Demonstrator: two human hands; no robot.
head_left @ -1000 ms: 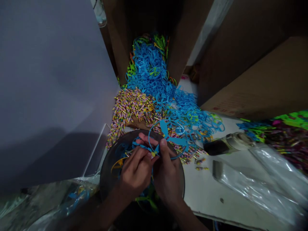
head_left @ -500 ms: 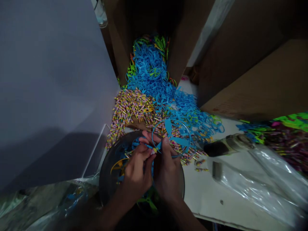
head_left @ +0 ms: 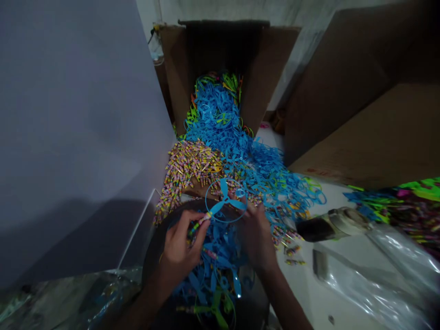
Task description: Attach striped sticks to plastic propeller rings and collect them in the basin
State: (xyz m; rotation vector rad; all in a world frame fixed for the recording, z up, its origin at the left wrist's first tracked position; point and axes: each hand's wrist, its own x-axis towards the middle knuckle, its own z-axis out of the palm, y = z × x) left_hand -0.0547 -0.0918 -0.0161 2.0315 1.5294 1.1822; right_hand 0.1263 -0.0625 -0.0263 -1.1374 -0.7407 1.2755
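Moved since the earlier frames: the left hand [head_left: 182, 247] and right hand [head_left: 257, 236] have parted, and the ringed blue propeller [head_left: 225, 201] now stands higher, above the far rim of the bowl.

Left to right:
- Grey sheet [head_left: 68, 114], upright, filling the left of the frame.
- Left hand: narrow pinch on a striped stick [head_left: 198, 223], whose upper end meets the propeller hub.
- Dark round bowl [head_left: 153, 261], lower centre, holding a loose mass of blue propellers [head_left: 213, 275].
- Heap of striped sticks [head_left: 187, 167], centre, beyond the bowl.
- Heap of blue rings [head_left: 220, 123], upper centre, spilling from between cardboard panels [head_left: 271, 59].
- Right hand: fingers [head_left: 248, 206] at the ring's lower right edge; grip cannot be told.
- Handheld tool with black nozzle [head_left: 330, 225], blurred, on the white table [head_left: 302, 286].
- Clear plastic bag [head_left: 385, 279], lower right.
- Green and pink heap [head_left: 409, 211], right edge.
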